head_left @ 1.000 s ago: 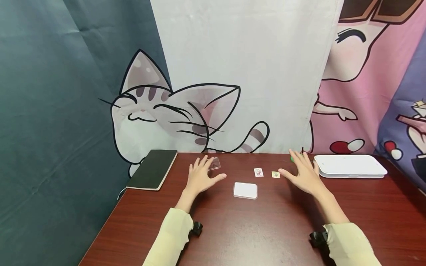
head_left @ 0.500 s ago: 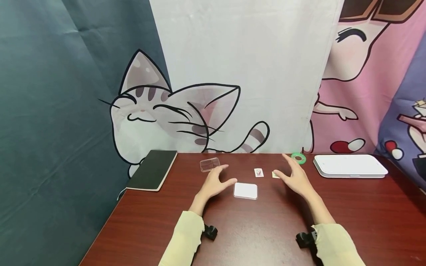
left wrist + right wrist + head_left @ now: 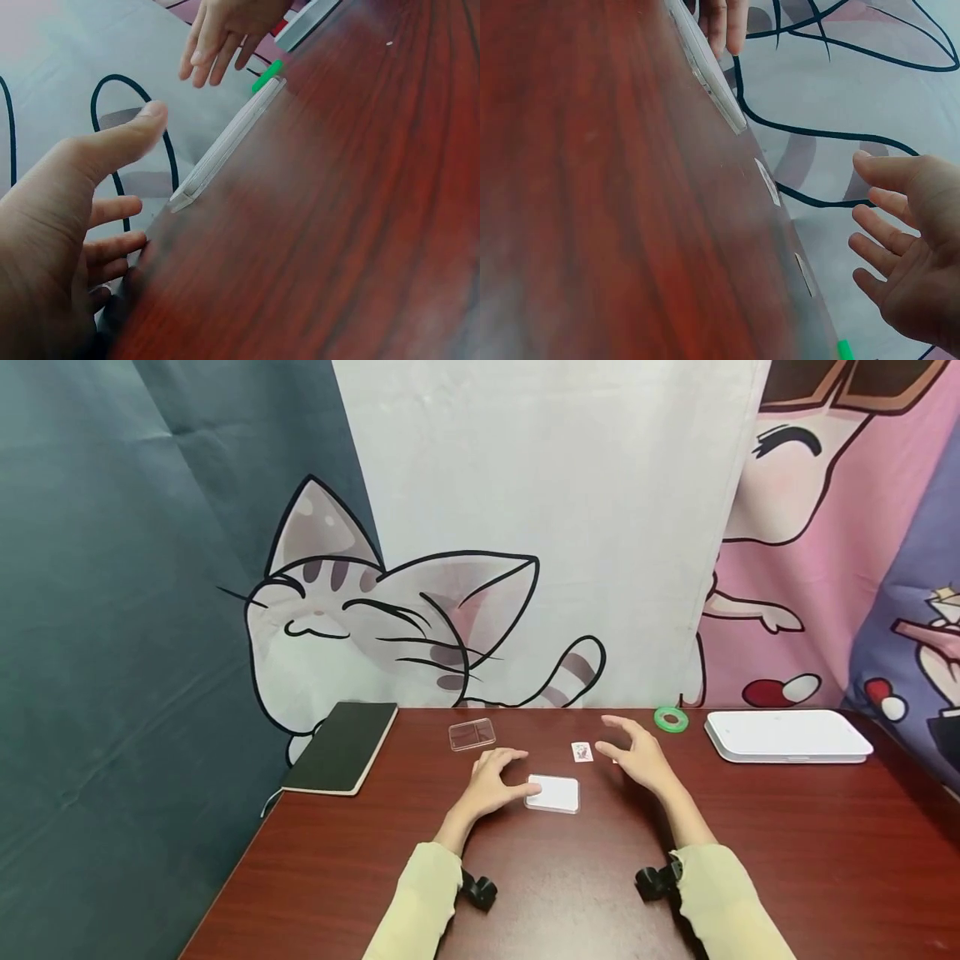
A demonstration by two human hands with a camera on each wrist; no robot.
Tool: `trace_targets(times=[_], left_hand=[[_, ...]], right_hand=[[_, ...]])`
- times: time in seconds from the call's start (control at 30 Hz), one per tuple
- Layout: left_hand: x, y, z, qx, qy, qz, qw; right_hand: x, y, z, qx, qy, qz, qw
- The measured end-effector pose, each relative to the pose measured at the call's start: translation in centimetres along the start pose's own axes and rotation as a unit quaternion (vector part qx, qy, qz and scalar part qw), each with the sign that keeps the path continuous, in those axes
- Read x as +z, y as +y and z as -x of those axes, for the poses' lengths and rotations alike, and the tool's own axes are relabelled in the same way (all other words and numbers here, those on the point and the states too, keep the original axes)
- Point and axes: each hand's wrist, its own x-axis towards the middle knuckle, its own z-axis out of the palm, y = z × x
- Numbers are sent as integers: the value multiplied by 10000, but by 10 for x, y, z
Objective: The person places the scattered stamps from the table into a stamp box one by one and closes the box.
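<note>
The left hand (image 3: 491, 783), loosely open and holding nothing, has its thumb by the left edge of the clear-rimmed white case (image 3: 556, 794) on the surface (image 3: 562, 877). The right hand (image 3: 643, 762), also spread and empty, has moved inward from the green tape roll (image 3: 671, 728) to beside the picture card (image 3: 582, 752), leaving the case closer to both hands.

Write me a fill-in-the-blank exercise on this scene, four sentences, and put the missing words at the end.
1. The ring beside the large white case is ____ in colour.
2. In the head view, the dark notebook lies on the ____ side of the table.
3. In the head view, only the ____ of the left hand overlaps the small white case.
4. The right hand holds ____, its palm bare in the right wrist view.

Missing words: green; left; thumb; nothing.
</note>
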Motion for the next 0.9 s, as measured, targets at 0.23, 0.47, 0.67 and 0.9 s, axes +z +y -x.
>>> trace_targets(times=[0.23,0.47,0.67,0.9], left_hand=[[0,1,1,120,-111,-157,9997],[0,2,0,284,-378,-665,9967],[1,2,-1,376,-533,-911,9937],[2,-1,0,391,-443,-899,9942]], right_hand=[[8,7,-16,38,-276,66,9996],[9,16,-22,129,-473,433,9979],[11,18,-24,7,-651,603,9961],[20,21,-24,-81,-647,667,9956]])
